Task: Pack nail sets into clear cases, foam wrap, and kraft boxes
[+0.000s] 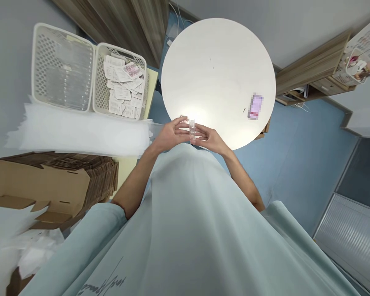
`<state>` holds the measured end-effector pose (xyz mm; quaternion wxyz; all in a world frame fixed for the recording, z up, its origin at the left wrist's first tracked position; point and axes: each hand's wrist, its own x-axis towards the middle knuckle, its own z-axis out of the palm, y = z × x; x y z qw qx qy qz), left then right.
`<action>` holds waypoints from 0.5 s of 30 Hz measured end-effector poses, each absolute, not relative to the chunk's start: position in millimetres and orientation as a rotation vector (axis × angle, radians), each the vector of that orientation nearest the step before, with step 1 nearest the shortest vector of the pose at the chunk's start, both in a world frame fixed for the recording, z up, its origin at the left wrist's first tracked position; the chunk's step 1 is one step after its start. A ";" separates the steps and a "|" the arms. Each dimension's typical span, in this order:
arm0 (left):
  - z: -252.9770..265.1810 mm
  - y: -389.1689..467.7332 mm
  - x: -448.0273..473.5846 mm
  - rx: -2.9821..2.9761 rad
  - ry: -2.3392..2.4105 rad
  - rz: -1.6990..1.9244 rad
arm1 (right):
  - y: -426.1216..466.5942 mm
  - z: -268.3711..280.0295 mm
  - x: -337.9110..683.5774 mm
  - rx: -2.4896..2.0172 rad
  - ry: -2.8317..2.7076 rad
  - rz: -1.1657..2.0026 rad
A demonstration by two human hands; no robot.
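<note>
A small clear plastic box (192, 128) is held between my two hands, just over the near edge of the round white table (216, 61). My left hand (172, 135) grips it from the left with its fingers curved. From the right, the fingers of my right hand (209, 138) close on its other side. What the box contains is too small to make out. Something small and shiny (183, 118) shows by my left fingertips, its kind unclear.
At left stand a white basket of clear plastic boxes (69, 82) and a white basket of printed cards (123, 88). White wrapping sheets (86, 130) and folded cardboard boxes (92, 181) lie nearer. A blurred purple item (255, 107) rests on the table's right. Wooden shelves (314, 70) stand beyond.
</note>
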<state>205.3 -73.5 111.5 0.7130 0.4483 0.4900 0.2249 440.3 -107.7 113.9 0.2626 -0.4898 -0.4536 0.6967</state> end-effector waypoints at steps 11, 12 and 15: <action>86.5 -78.8 195.6 0.882 1.082 0.530 | -109.4 100.0 436.5 -1.286 -1.124 1.970; 85.6 -78.1 193.5 0.874 1.075 0.523 | -109.5 100.1 436.7 -1.289 -1.117 1.979; 84.9 -75.0 186.9 0.870 1.044 0.504 | -108.6 100.8 438.0 -1.310 -1.120 1.985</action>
